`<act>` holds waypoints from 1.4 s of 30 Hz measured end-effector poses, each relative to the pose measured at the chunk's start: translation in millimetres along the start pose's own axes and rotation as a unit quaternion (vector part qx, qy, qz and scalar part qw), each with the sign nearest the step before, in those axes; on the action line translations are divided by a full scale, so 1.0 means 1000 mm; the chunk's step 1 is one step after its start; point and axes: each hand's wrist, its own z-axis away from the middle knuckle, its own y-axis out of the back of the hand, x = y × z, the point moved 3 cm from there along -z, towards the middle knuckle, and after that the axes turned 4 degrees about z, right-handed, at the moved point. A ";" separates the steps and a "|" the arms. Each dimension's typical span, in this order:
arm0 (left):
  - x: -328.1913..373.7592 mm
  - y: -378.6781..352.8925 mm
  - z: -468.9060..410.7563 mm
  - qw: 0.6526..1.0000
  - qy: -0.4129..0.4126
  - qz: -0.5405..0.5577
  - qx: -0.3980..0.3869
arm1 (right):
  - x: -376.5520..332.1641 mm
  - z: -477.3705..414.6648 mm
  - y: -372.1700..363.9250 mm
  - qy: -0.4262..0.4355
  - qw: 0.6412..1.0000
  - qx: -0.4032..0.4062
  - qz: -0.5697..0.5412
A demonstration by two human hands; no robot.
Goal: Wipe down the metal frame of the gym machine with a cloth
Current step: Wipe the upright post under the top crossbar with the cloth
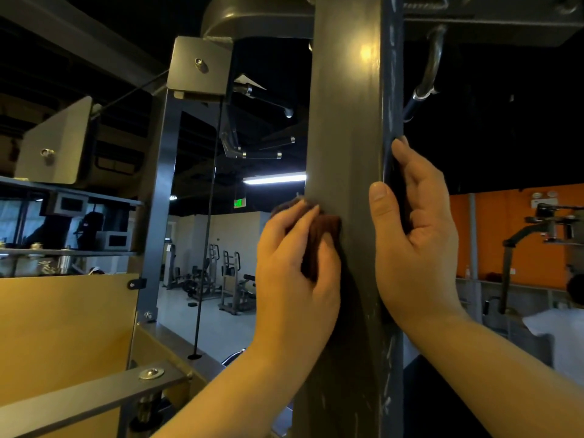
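Closest to me, two bare forearms reach up to a wide grey metal post [344,137], the upright of the gym machine, scuffed with pale marks low down. The left hand [294,263] bunches a dark brown cloth [319,238] between thumb and curled fingers and presses it against the left part of the post's front face, about halfway up. The right hand [414,241] grips the post's right edge at much the same height, thumb laid flat on the front and fingers wrapped round the side, touching the metal directly and apart from the cloth. Down to the left a grey bar [79,403] with a shiny bolt [151,373] juts across a yellow panel [63,327]. Just behind, a thin black cable [208,200] runs down from a square metal plate [199,64] on a slimmer upright. Farther off, across a pale floor, stand several other exercise machines [227,279]. A strip light [275,178] and a green sign [239,203] glow beyond them. To the right, an orange wall [505,235] backs another machine, and a person in a white shirt [556,333] stands near it.
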 end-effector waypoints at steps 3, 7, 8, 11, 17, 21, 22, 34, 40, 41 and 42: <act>0.002 -0.005 0.008 1.000 0.011 0.027 -0.003 | -0.001 0.000 0.001 -0.003 1.000 0.003 0.000; -0.003 -0.003 0.048 0.998 -0.010 0.052 -0.028 | -0.002 0.001 0.000 -0.010 1.000 0.005 -0.011; -0.003 -0.004 0.047 0.998 -0.009 0.048 -0.026 | -0.002 0.001 0.000 -0.008 1.000 0.006 -0.008; -0.001 -0.008 0.021 0.998 0.015 0.045 -0.039 | -0.001 0.000 0.001 0.000 1.000 0.007 0.001; 0.000 -0.001 0.039 0.998 0.022 0.039 -0.050 | -0.002 0.001 0.000 -0.010 1.000 0.009 -0.009; -0.005 0.000 0.032 0.996 0.058 0.052 -0.050 | -0.002 0.000 0.000 -0.006 1.000 0.010 -0.007; -0.004 -0.001 0.024 0.996 0.062 0.054 -0.043 | -0.002 0.000 0.000 -0.003 1.000 0.011 -0.005; -0.003 -0.005 0.023 0.994 0.068 0.072 -0.052 | 0.000 0.000 0.001 -0.005 1.000 0.009 -0.007; 0.000 -0.003 0.041 0.995 0.066 0.068 -0.042 | 0.000 0.004 0.001 -0.011 1.000 0.005 -0.002; 0.000 -0.002 0.043 0.994 0.068 0.075 -0.043 | 0.000 0.005 0.001 -0.011 1.000 0.006 -0.001; -0.001 -0.003 0.040 0.993 0.071 0.079 -0.044 | 0.000 0.005 0.001 -0.010 1.000 0.008 0.000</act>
